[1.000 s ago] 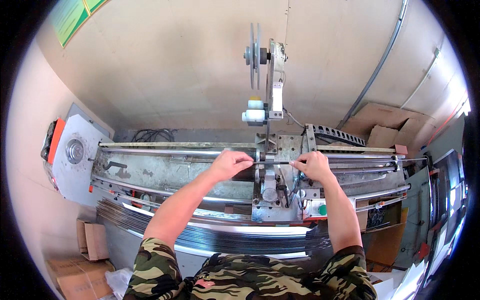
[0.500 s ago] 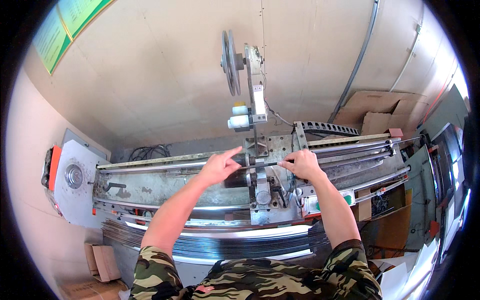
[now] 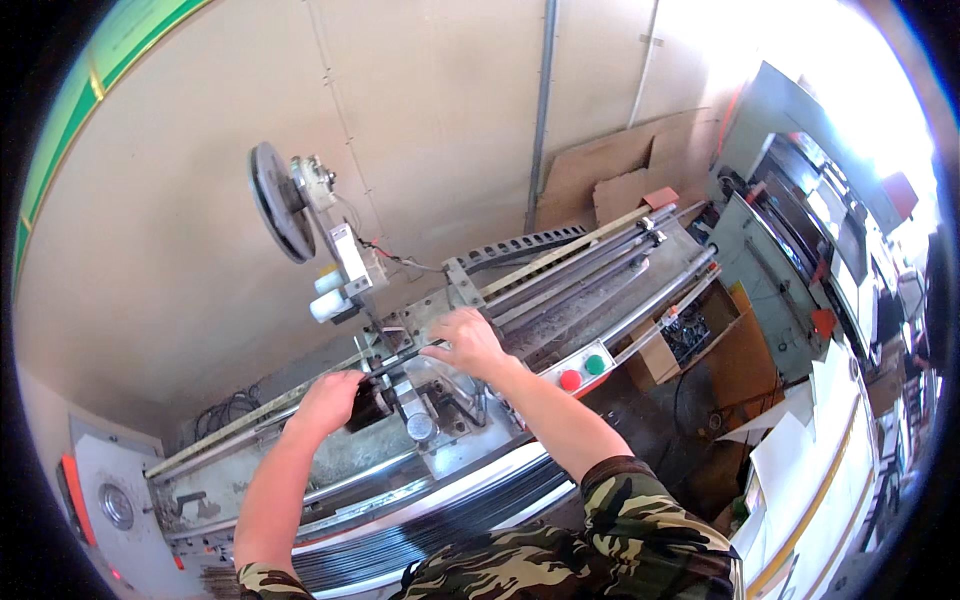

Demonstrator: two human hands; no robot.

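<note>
A thin dark rod lies slantwise over the metal carriage of a long bench machine. Its left end runs into the closed fingers of my left hand, beside a dark cylinder partly hidden by that hand. Toward the rod's other end, my right hand has its thumb and bent fingers on it; the exact grip is partly hidden. Just below the rod stands a silver clamp block with a round knob. Above my hands, an upright arm carries a grey reel and white rollers.
Long rails extend to the right. A control box with a green button and a red button sits beside my right forearm. Many dark strips lie along the front. Cardboard leans on the wall; white sheets lie at right.
The view has swung to the right, so the machine appears tilted and farther left. My left hand's pointing finger has folded in toward the rod. My right hand stays at the rod.
</note>
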